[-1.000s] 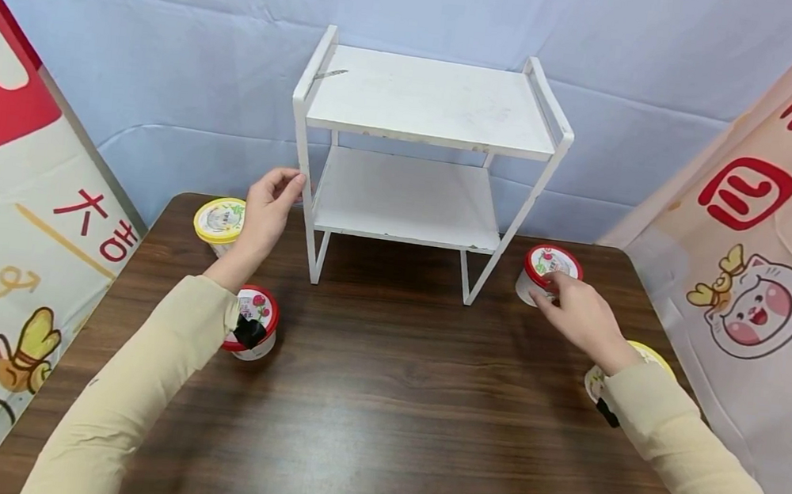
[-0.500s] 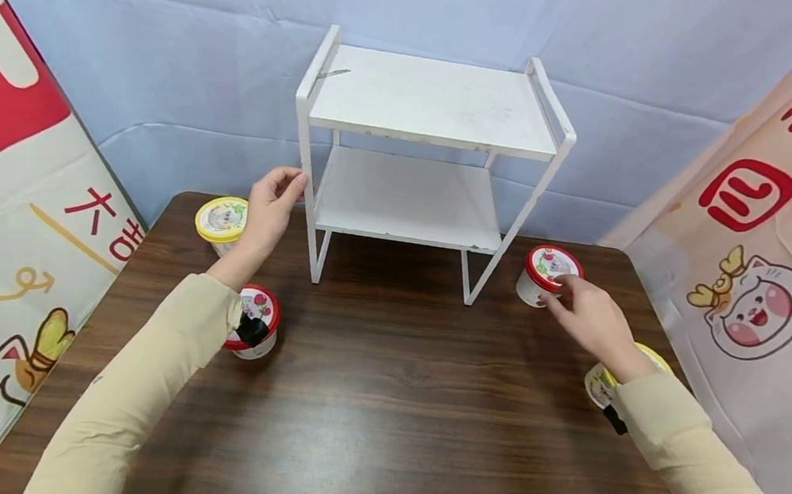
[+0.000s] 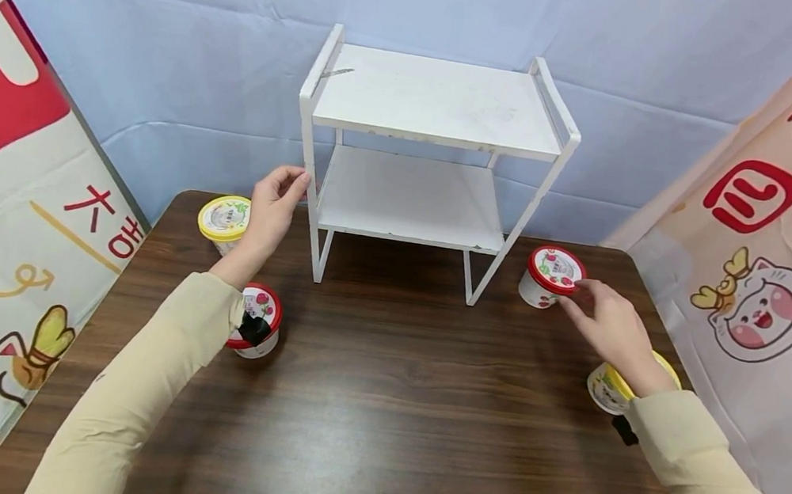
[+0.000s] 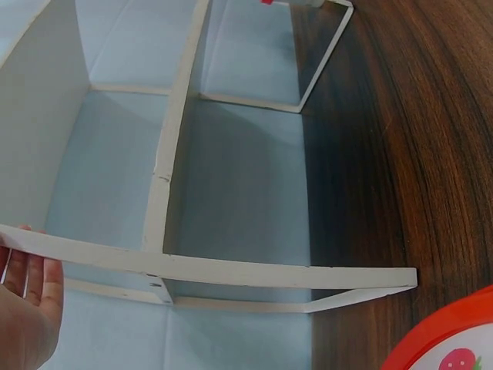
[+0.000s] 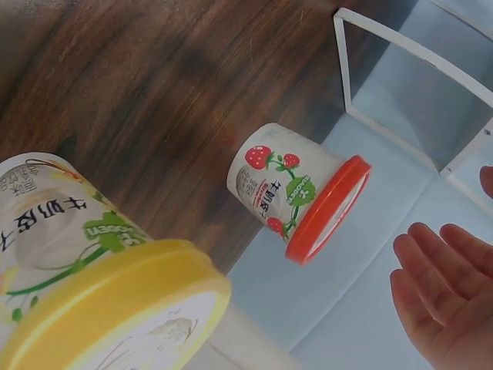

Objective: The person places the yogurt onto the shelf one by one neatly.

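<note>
A white two-tier shelf [image 3: 408, 199] stands at the back of the table. My left hand [image 3: 272, 207] grips its left front upright between thumb and fingers; in the left wrist view the fingers [image 4: 35, 281] pass behind the white bar. Right of the shelf stands a red-lidded tub [image 3: 542, 290] printed with strawberries. My right hand [image 3: 610, 325] hovers beside it, fingers loosely bent, holding nothing; in the right wrist view the fingertips [image 5: 420, 239] are apart from the tub. A yellow-lidded tub [image 3: 607, 391] stands under the right wrist, partly hidden by it.
Behind the left forearm stand a yellow-lidded tub [image 3: 224, 218] and a red-lidded tub [image 3: 259, 349], both partly covered. Printed banners [image 3: 755, 305] hang at both sides, and a pale blue cloth [image 3: 447, 13] covers the back. The table [image 3: 381, 405] is dark wood.
My right hand has drawn back to the right, away from the red-lidded tub, uncovering more of its lid and side. My left hand stays on the shelf's upright.
</note>
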Demonstrator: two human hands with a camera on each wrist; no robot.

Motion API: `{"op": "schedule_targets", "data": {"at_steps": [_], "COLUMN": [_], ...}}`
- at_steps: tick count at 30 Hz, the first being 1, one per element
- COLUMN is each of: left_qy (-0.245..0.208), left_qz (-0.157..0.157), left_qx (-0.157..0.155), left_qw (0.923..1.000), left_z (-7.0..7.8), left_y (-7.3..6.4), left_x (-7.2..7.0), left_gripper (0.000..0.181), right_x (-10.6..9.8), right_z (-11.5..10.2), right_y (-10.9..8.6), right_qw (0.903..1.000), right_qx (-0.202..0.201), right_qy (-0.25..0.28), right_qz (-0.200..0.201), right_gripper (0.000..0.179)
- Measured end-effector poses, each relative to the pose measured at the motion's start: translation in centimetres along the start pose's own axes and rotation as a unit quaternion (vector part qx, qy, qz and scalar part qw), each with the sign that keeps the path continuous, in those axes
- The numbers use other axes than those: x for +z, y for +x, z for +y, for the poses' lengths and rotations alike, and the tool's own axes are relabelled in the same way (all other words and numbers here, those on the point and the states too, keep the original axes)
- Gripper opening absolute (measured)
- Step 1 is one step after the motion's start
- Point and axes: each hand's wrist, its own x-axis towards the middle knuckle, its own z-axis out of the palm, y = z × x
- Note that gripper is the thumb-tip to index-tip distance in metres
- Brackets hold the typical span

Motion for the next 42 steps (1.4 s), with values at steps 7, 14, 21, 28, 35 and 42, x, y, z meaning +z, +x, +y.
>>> {"op": "schedule_targets", "data": {"at_steps": [7,14,21,28,35,42], "left_qy": [0.005,0.007,0.002,-0.010,-0.010,-0.006], "left_qz": [-0.002,0.000,0.000,0.005,0.009,0.009], "left_qx": [-0.002,-0.004,-0.002,0.004,0.006,0.005], "left_qw": [1.0000,1.0000,1.0000,0.9999,0.9999,0.9999], "left_z": [0.0,0.1,0.0,0.1,0.1,0.1], "left_y": [0.0,0.0,0.0,-0.1,-0.1,-0.1], "left_x": [0.0,0.0,0.0,0.2,0.1,0.1], "left_gripper": [0.025,0.025,0.024,0.023,0.023,0.023], "right_x": [-0.6,-1.1,-1.4,-1.8,-1.9,-1.8], "right_z": [0.7,1.3,2.0,3.0,3.7,4.2], "right_y": [-0.8,-1.3,-1.7,-2.4,-3.0,-3.6], "right_qw": [0.9996,0.9990,0.9986,0.9970,0.9957,0.9944], "right_qx": [0.013,0.023,0.042,0.054,0.064,0.075], "right_qy": [0.019,0.025,0.026,0.041,0.044,0.052], "right_qz": [0.018,0.028,0.018,0.036,0.050,0.052], "right_gripper": [0.055,0.053,0.059,0.058,0.058,0.058]}}
